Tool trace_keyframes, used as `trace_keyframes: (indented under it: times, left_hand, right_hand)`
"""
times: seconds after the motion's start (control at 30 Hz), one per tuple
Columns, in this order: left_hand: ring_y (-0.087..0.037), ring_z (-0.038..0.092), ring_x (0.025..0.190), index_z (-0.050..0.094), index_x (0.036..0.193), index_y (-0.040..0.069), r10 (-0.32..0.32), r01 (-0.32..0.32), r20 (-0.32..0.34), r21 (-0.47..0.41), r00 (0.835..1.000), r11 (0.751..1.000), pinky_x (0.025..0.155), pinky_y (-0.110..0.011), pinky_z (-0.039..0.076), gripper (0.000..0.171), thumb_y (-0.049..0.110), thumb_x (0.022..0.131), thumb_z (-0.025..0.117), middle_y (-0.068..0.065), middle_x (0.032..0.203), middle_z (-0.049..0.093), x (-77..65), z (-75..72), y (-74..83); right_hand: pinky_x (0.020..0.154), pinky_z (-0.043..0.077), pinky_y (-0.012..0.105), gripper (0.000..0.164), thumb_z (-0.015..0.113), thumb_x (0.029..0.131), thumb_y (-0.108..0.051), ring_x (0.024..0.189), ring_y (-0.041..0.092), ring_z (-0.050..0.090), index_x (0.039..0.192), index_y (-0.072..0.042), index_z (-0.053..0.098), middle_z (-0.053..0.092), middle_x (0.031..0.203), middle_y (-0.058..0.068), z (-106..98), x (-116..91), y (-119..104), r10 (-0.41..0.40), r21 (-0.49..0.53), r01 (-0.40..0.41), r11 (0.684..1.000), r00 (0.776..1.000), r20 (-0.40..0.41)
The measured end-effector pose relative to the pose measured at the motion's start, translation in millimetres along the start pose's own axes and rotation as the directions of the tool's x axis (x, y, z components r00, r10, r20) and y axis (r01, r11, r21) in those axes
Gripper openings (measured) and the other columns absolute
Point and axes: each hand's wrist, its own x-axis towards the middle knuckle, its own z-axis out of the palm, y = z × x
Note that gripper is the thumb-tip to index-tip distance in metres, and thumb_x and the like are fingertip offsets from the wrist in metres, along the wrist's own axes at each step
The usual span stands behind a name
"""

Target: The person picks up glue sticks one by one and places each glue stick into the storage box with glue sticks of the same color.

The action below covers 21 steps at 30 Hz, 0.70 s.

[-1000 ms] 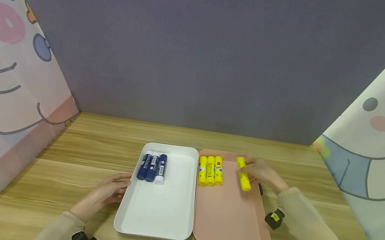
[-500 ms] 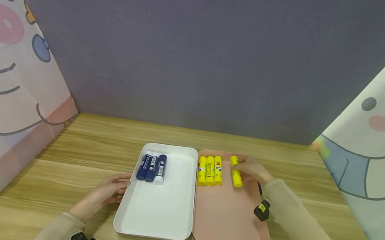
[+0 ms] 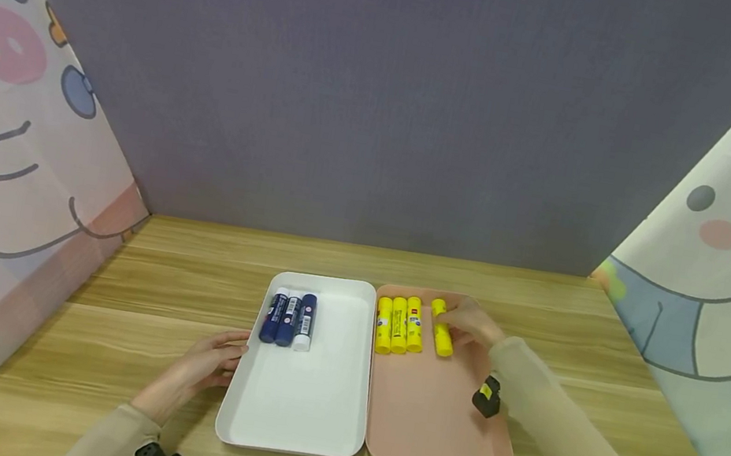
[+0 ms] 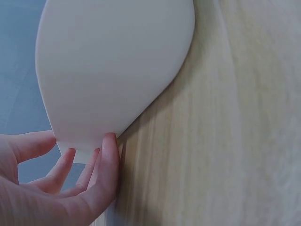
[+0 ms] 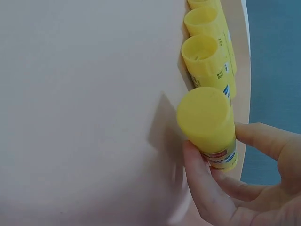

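My right hand (image 3: pixel 472 323) pinches a yellow glue stick (image 3: pixel 442 328) between thumb and fingers, over the far part of the pink tray (image 3: pixel 434 430). In the right wrist view the held glue stick (image 5: pixel 207 120) is tilted, its round end toward the camera. Left of it lie several yellow glue sticks, among them one glue stick (image 3: pixel 399 325), in a side-by-side row against the tray's left wall. My left hand (image 3: pixel 200 365) touches the left outer wall of the white tray (image 3: pixel 300 417). In the left wrist view its fingertips rest on the tray wall (image 4: pixel 113 70).
Three dark blue glue sticks (image 3: pixel 289 319) lie side by side at the white tray's far left. Both trays stand against each other on the wooden table (image 3: pixel 200 274). A dark grey panel (image 3: pixel 385 103) rises behind, with cartoon-printed sheets at both sides.
My right hand has moved left with the yellow glue stick, closer to the row. The dark blue object by the pink tray's right edge is now hidden by the arm. My left hand stays put.
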Motion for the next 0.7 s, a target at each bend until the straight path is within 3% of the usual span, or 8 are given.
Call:
trace_keyframes:
  times: [0.33,0.47,0.6,0.7]
  left_hand:
    - [-0.013,0.060,0.075,0.029,0.129,-0.011,0.003,-0.003,-0.007,0.010,1.000,1.000,0.067,-0.033,0.048,0.052,0.012,0.087,0.050,-0.006,0.093,0.064,-0.2,0.2,0.6]
    - [-0.014,0.060,0.076,0.029,0.129,-0.011,0.004,-0.004,-0.010,0.022,1.000,1.000,0.068,-0.034,0.048,0.053,0.012,0.087,0.051,-0.009,0.094,0.063,-0.3,0.2,0.1]
    - [-0.014,0.060,0.076,0.029,0.129,-0.010,0.006,-0.005,-0.011,0.028,1.000,1.000,0.069,-0.034,0.048,0.053,0.012,0.087,0.051,-0.010,0.095,0.063,-0.6,0.5,0.1]
    - [-0.014,0.060,0.076,0.029,0.129,-0.010,0.006,-0.006,-0.010,0.026,1.000,1.000,0.068,-0.034,0.048,0.052,0.012,0.087,0.051,-0.009,0.095,0.064,-0.6,0.7,0.3]
  right_hand:
    - [0.052,0.047,0.033,0.056,0.058,0.078,-0.007,0.052,0.018,0.044,0.132,-0.011,0.042,0.058,0.088,0.009,7.2,4.1,2.9,0.016,0.035,-0.014,0.999,0.998,-0.068]
    - [0.051,0.048,0.033,0.056,0.062,0.077,-0.007,0.054,0.018,0.048,0.130,-0.015,0.046,0.055,0.096,0.010,9.2,6.8,4.5,0.023,0.018,-0.021,1.000,0.994,-0.110]
    - [0.049,0.048,0.033,0.056,0.060,0.075,-0.004,0.051,0.019,0.048,0.128,-0.018,0.049,0.049,0.077,0.006,9.9,8.2,5.0,0.034,0.014,-0.032,0.999,0.992,-0.118]
    - [0.052,0.049,0.034,0.054,0.057,0.076,-0.003,0.053,0.020,0.051,0.129,-0.013,0.047,0.047,0.067,0.004,9.3,7.3,4.3,0.045,0.030,-0.042,0.999,0.994,-0.103]
